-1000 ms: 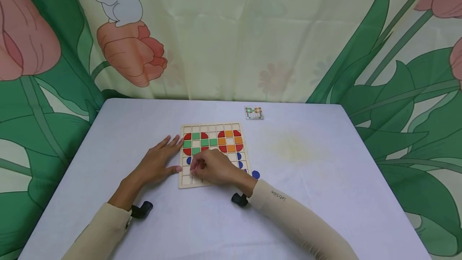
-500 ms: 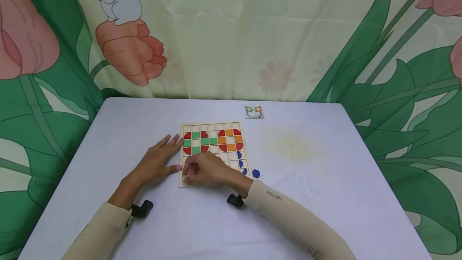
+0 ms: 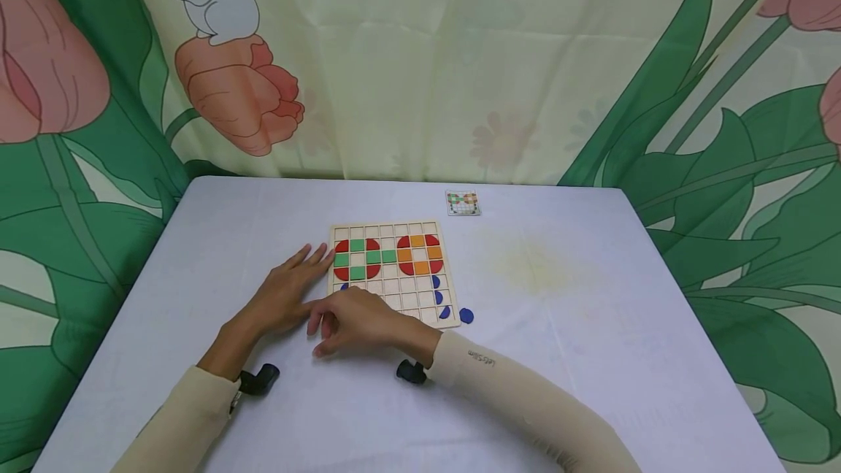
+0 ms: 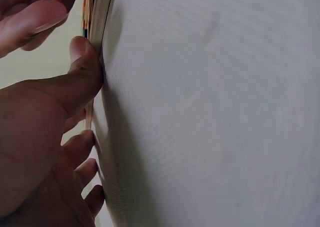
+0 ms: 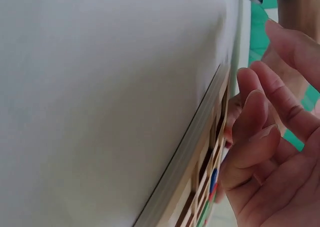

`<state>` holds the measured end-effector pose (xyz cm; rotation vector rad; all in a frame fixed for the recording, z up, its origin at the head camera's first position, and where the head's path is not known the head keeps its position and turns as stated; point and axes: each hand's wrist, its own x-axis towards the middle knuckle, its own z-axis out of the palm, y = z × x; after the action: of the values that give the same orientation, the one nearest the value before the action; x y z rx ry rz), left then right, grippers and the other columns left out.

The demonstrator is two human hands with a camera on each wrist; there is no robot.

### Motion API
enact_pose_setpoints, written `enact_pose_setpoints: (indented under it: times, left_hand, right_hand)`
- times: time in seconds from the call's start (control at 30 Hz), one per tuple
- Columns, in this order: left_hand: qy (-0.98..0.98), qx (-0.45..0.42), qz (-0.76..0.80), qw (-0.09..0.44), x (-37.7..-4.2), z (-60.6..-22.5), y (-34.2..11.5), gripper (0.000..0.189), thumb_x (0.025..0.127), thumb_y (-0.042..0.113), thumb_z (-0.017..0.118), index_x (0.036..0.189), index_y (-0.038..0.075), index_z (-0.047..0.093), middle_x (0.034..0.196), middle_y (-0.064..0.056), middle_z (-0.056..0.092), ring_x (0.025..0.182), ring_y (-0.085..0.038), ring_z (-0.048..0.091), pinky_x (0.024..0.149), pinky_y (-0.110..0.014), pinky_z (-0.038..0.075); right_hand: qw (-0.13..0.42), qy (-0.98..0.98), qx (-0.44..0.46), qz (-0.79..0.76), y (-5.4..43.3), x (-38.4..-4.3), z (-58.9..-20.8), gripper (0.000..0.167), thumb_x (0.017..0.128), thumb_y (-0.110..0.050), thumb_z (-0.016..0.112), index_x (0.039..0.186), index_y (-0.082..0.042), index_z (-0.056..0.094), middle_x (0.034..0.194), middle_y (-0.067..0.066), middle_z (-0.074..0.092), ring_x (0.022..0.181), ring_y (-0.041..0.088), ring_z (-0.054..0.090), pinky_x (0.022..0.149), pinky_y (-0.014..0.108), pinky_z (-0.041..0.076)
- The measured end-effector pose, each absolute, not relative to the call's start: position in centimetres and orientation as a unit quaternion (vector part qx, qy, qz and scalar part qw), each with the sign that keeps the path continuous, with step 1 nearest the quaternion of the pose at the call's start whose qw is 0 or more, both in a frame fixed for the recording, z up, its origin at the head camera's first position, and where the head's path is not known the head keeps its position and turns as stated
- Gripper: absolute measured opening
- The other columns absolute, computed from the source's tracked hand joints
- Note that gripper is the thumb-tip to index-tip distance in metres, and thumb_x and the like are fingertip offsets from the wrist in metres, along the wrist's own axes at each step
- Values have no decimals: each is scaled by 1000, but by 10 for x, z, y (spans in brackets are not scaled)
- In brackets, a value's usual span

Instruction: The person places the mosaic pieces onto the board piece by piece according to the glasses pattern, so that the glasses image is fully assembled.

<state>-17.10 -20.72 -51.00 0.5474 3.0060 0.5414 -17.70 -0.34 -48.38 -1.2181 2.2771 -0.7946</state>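
A wooden grid board lies on the table, with red quarter-round pieces, green squares and orange squares in its upper cells. Blue half-round pieces line its right side; another blue bit peeks out at the left. My left hand rests against the board's left edge, fingers spread. Over the near left corner hovers my right hand, hiding that part of the board. The right wrist view shows the right hand's fingers loosely bent, thumb apart, nothing visible between them.
Beside the board's lower right corner lies a blue round piece. A small pattern card sits near the far edge of the white-covered table. A printed curtain hangs behind.
My right hand has moved left and toward me, off the board's lower cells, and its thumb and finger have parted. The left hand has stayed put.
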Motion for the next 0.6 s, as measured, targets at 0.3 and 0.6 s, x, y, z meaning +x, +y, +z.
enact_pose_setpoints:
  times: [0.3,0.6]
  left_hand:
    - [968,177,176,30,-170,-506,-206,91,91,26,84,167,10,35,174,-18,29,162,-48,21,120,-76,30]
    - [969,175,174,27,-170,-506,-205,91,92,28,84,167,10,35,174,-18,30,162,-49,22,119,-77,31]
  right_hand:
    - [205,821,-458,-273,-10,-170,-478,26,86,-30,91,107,-25,76,80,-17,67,72,-7,59,66,14,46]
    - [213,832,-435,-269,1,-163,-475,29,85,-30,92,109,-25,77,81,-17,67,73,-4,58,66,16,45]
